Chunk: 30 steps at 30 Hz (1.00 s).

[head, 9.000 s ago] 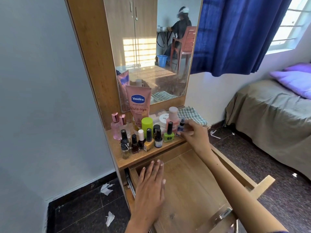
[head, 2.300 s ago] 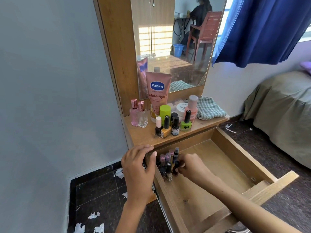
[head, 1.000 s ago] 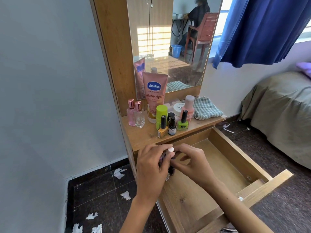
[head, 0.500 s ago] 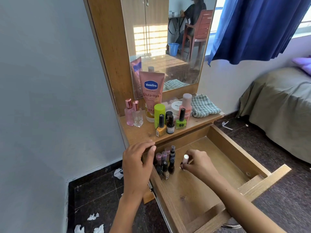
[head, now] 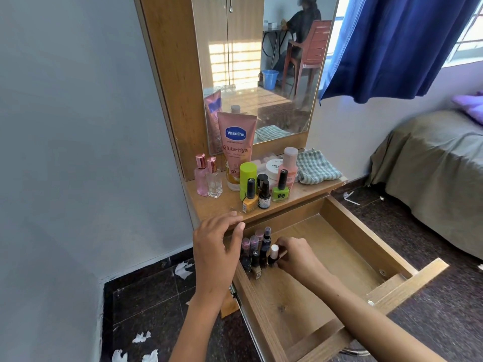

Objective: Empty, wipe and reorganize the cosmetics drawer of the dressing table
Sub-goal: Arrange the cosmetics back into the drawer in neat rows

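Note:
The wooden drawer [head: 366, 241] of the dressing table stands pulled out. Several small nail polish bottles [head: 254, 248] stand upright in its back left corner. My right hand [head: 292, 254] pinches a white-capped nail polish bottle [head: 274, 254] that stands at the right edge of that group. My left hand [head: 217, 246] hovers over the drawer's left wall, fingers loosely curved toward the tabletop edge, holding nothing. On the tabletop [head: 217, 205] remain a pink Vaseline tube [head: 236, 145], two perfume bottles [head: 207, 176], a green tube [head: 247, 176], three nail polishes [head: 264, 194], a white jar [head: 274, 167] and a pink bottle [head: 289, 163].
A folded checked cloth [head: 316, 167] lies at the tabletop's right end. A mirror [head: 258, 69] rises behind the cosmetics. Torn paper scraps [head: 141, 338] litter the dark floor at left. A bed [head: 433, 165] stands to the right under a blue curtain [head: 392, 45].
My right hand has carried the white-capped bottle leftward and set it against the group in the drawer's corner. My left hand stays by the drawer's left wall.

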Available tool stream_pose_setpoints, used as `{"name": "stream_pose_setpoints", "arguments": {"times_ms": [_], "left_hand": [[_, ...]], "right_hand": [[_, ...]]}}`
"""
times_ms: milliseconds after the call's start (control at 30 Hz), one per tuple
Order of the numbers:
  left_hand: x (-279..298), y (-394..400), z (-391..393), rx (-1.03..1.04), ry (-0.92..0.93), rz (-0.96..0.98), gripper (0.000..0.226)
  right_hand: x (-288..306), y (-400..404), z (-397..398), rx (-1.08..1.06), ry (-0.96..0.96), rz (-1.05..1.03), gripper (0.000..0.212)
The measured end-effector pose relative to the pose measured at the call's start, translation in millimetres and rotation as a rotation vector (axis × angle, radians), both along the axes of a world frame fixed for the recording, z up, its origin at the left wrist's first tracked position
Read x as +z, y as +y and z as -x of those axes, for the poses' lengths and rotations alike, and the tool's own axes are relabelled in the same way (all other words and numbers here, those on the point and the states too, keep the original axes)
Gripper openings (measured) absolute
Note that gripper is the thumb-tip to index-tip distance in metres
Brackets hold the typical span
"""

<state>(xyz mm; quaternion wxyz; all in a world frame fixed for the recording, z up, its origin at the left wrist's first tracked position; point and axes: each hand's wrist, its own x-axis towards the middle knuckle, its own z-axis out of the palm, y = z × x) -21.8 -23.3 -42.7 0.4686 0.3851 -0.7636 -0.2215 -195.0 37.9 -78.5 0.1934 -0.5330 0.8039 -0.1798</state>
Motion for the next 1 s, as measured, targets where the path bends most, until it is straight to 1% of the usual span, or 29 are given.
{"name": "stream_pose_setpoints", "arguments": {"times_ms": [67,133,233,300,367,433,500,600,667,767,867,900,1000], "left_hand": [[0.8,-1.2,2.3,-0.008,-0.002,0.006,0.019],[2.3,-3.5,5.9,-0.008,0.000,0.007,0.023],[6.5,-8.6,13.7,0.033,-0.001,0.022,0.034],[11.3,-13.2,20.9,0.073,-0.046,0.061,0.044],[16.1,-18.2,28.3,0.099,-0.106,0.094,0.056],[18.2,-23.1,34.3,0.122,-0.148,0.115,0.061],[17.1,-27.1,38.6,0.144,-0.184,0.109,0.057],[12.6,-28.0,43.5,0.176,-0.209,0.099,0.032],[9.9,-26.8,45.6,0.178,-0.185,0.074,0.022],[8.5,-24.0,42.9,0.156,-0.148,0.056,0.013],[8.4,-14.9,31.6,0.119,-0.138,0.071,0.009],[7.7,-9.9,26.4,0.098,-0.133,0.080,0.009],[3.8,6.7,10.3,0.006,-0.097,0.079,0.011]], "right_hand": [[2.2,1.9,1.9,-0.015,0.022,0.001,0.026],[6.1,5.6,4.6,-0.057,0.034,0.029,0.026],[11.9,12.5,5.7,-0.110,-0.039,0.183,0.021],[14.5,15.8,5.7,-0.140,-0.067,0.295,0.019],[16.1,17.0,6.2,-0.162,-0.075,0.351,0.018],[16.7,17.0,6.7,-0.181,-0.094,0.385,0.018],[16.7,16.9,6.9,-0.185,-0.109,0.421,0.018],[16.7,17.2,5.5,-0.147,-0.133,0.458,0.019],[16.9,16.9,4.8,-0.124,-0.147,0.486,0.018],[18.5,16.8,4.7,-0.093,-0.152,0.551,0.016],[24.2,16.8,1.3,-0.048,-0.229,0.672,0.011],[27.8,16.8,-0.2,-0.029,-0.255,0.703,0.015],[39.3,15.9,-5.1,0.112,-0.240,0.691,0.044]]}}
